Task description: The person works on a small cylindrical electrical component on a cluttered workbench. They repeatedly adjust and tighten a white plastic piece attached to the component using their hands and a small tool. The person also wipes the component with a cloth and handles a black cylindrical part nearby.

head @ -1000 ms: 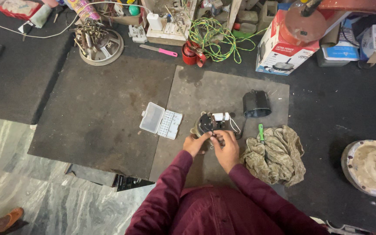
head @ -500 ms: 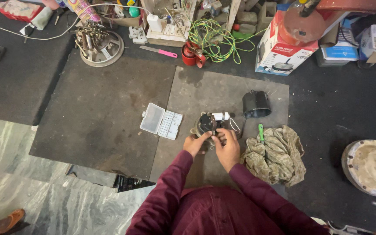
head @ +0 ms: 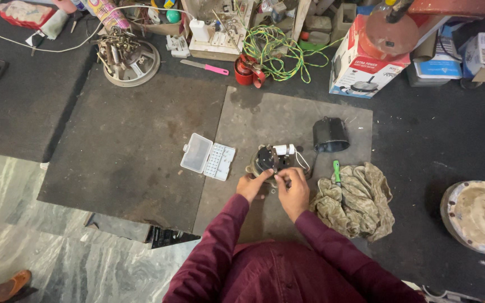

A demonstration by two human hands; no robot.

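A: What sits under the hands?

B: A small dark round motor assembly with a white cylindrical part and thin white wires [head: 274, 160] lies on the grey rectangular mat [head: 254, 118], near its front half. The left hand [head: 252, 186] touches the motor's near-left edge with its fingertips, pinched against the housing. The right hand [head: 294, 192] is just beside it at the motor's near-right edge, fingers curled; whether it grips a small part or tool I cannot tell.

A: And right around it?

B: A clear plastic compartment box, lid flipped open [head: 207, 156], lies to the left, straddling the seam between the grey mat and the larger dark mat [head: 130, 140]. A black cup-shaped cover [head: 330, 135] lies behind and right of the motor, apart from it. A crumpled olive-tan rag [head: 356, 199] lies to the right, with a green-handled screwdriver [head: 336, 171] at its near edge.

A: Farther out?

B: A pink-handled utility knife [head: 204, 67], a red tape roll [head: 246, 72], a tangle of green-yellow wire [head: 276, 47], a white and red cardboard box [head: 360, 64], a round metal fan housing piled with parts [head: 128, 53], and a pale round disc with a shaft [head: 478, 216] at far right.
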